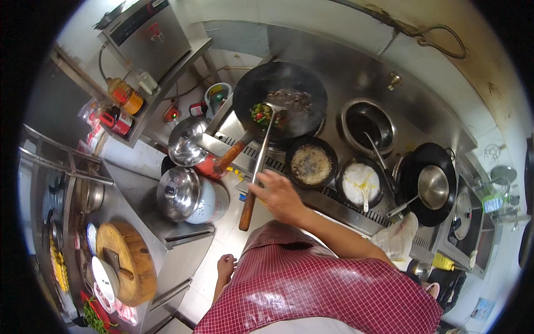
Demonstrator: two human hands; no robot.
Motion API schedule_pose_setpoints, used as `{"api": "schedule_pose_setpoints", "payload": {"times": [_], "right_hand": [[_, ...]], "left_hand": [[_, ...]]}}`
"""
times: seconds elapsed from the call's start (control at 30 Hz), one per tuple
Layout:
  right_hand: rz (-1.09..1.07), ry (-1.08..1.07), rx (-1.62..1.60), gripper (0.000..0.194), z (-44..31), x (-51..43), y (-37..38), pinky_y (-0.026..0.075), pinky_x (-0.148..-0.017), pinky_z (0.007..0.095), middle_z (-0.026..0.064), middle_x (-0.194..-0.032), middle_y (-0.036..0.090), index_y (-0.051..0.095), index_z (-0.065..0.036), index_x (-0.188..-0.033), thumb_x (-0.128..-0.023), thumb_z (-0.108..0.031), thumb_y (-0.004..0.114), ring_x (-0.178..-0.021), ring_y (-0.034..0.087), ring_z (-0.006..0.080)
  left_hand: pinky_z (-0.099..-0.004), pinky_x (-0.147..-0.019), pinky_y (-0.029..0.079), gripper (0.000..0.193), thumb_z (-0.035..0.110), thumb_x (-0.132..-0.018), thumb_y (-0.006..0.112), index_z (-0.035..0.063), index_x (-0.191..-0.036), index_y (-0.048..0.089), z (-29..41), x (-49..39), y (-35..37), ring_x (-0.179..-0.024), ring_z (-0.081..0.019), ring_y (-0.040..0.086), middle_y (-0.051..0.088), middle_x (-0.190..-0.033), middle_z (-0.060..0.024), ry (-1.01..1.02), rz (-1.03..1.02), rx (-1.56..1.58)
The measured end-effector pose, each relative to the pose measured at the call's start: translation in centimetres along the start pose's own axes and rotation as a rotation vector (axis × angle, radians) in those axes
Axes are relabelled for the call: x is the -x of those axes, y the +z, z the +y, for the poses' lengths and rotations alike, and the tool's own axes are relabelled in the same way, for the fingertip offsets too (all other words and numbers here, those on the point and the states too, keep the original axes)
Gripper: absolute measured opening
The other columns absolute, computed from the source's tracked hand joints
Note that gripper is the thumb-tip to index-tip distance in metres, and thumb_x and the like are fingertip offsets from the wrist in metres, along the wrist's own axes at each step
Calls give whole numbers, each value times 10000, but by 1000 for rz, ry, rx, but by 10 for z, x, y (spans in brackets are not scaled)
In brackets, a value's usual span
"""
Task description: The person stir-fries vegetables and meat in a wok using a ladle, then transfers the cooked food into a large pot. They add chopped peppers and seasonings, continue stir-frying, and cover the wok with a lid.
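A black wok (306, 75) stands on the stove, its wooden handle pointing toward me. Dark cooked meat pieces (292, 99) steam in it beside chopped green and red peppers (260, 115). A long metal spatula (263, 152) leans across the wok's near rim, its blade among the food. Beside the spatula's shaft, just above its wooden grip, is my right hand (277, 194), fingers spread and not closed around it; whether they touch it is unclear. Low by my apron hangs my left hand (226, 266), fingers loosely curled, holding nothing I can see.
Bowls of brownish seasoning (311, 164) and white powder (361, 183) line the stove's front. A metal pot with a ladle (369, 125) and a second black wok (434, 156) stand right. Left are lidded containers (179, 194) and a round wooden chopping board (139, 263) bearing a cleaver.
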State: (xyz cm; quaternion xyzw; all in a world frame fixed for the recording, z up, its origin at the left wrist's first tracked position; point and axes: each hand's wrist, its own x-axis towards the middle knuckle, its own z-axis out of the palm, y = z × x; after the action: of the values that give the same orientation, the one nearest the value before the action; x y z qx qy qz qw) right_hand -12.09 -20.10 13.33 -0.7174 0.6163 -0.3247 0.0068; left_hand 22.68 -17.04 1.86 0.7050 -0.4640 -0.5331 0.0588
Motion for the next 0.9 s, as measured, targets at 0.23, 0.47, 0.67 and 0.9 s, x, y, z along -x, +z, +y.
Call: {"api": "schedule_pose_setpoints", "payload": {"times": [0.23,0.47,0.67,0.9], "right_hand": [[-118,-133,60,50,1,-83,-40,438,-939,495,156,-1024,577,604,-75,-796,-760,-44,618,-1178,468,374],[-360,-96,-157,192,-38,-126,-194,452,-979,444,158,-1037,654,571,-58,-801,-727,-155,720,-1009,615,384],[-160,274,-121,122,-32,-164,-151,508,-704,320,127,-895,647,594,-23,-824,-787,-111,670,-797,652,239],[653,810,-214,149,26,-178,-212,518,-599,258,32,-786,616,611,-63,-814,-825,-191,686,-713,585,110]], "left_hand": [[-312,-667,502,316,220,-875,582,-26,-1069,623,-20,-11,-7,-743,-200,637,680,-888,-141,84,104,-89],[-298,-488,519,321,203,-907,559,-45,-1108,533,-59,-47,-42,-636,-214,647,646,-808,-145,-212,37,214],[-274,-490,499,262,232,-913,556,23,-1070,546,-60,-125,-87,-700,-197,660,654,-871,-121,-31,-11,310],[-267,-503,485,282,242,-912,546,24,-1090,547,-48,-153,-119,-681,-183,645,654,-899,-117,-106,-7,437]]}}
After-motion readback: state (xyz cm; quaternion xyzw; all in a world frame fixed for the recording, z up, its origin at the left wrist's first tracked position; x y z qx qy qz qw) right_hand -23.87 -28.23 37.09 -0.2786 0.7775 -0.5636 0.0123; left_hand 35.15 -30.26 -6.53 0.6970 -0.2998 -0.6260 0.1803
